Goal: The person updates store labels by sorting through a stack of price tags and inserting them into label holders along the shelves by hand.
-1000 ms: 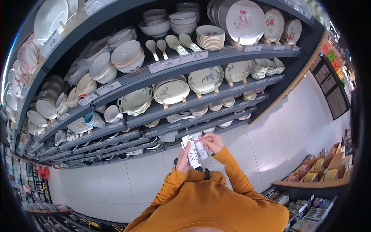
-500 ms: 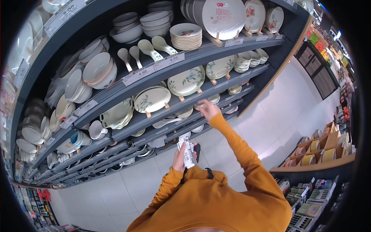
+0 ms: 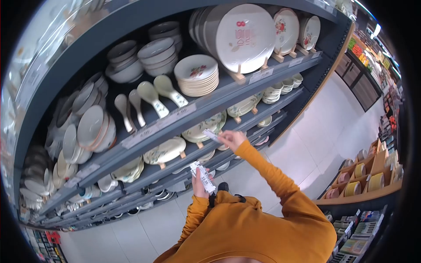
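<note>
My left hand (image 3: 200,185) is closed on a stack of white price labels (image 3: 203,178), one of which reads 33.50. Up and to the right, my right hand (image 3: 232,139) pinches a single white label (image 3: 212,135) in front of the shelf with oval floral plates (image 3: 204,127). Above it runs a shelf edge with a price strip (image 3: 153,125). Ceramic spoons (image 3: 152,96) and a stack of small floral dishes (image 3: 197,74) stand over that strip.
Large white plates (image 3: 245,39) stand upright on wooden holders at the top. Bowls (image 3: 97,127) fill the left side. A wooden rack with tape rolls (image 3: 352,189) is at the right. Pale floor tiles (image 3: 298,131) run beside the shelving.
My right hand was raised with no label visible in it and now holds a label before the plates. My left hand has shifted slightly left and down. The view has moved closer to the upper shelves.
</note>
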`<act>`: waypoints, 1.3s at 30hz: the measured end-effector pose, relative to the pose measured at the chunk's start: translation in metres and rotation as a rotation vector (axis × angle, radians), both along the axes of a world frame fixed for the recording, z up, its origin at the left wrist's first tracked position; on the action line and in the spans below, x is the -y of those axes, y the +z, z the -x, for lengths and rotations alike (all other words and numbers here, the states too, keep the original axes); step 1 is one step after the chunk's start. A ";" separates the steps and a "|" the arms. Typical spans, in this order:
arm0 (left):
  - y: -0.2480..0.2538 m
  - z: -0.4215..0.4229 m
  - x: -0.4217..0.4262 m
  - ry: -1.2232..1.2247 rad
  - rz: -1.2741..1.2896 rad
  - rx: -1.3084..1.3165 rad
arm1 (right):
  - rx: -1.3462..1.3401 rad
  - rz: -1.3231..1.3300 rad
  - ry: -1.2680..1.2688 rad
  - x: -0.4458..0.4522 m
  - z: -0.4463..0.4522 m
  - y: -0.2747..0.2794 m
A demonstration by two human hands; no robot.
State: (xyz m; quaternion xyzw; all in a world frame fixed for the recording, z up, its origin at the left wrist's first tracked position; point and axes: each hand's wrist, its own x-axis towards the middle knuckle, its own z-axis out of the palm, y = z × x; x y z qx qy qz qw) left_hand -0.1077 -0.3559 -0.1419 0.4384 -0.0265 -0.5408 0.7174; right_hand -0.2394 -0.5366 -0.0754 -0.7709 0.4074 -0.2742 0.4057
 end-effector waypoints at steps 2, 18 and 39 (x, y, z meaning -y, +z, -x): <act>0.009 0.002 0.022 0.003 0.025 0.042 | 0.333 -0.647 0.018 -0.011 0.011 -0.017; 0.051 0.068 0.133 -0.347 0.095 0.064 | 0.169 -0.130 0.062 0.041 0.124 0.092; 0.094 0.264 0.149 0.254 0.377 -0.240 | 0.573 -0.231 0.129 0.157 0.217 0.130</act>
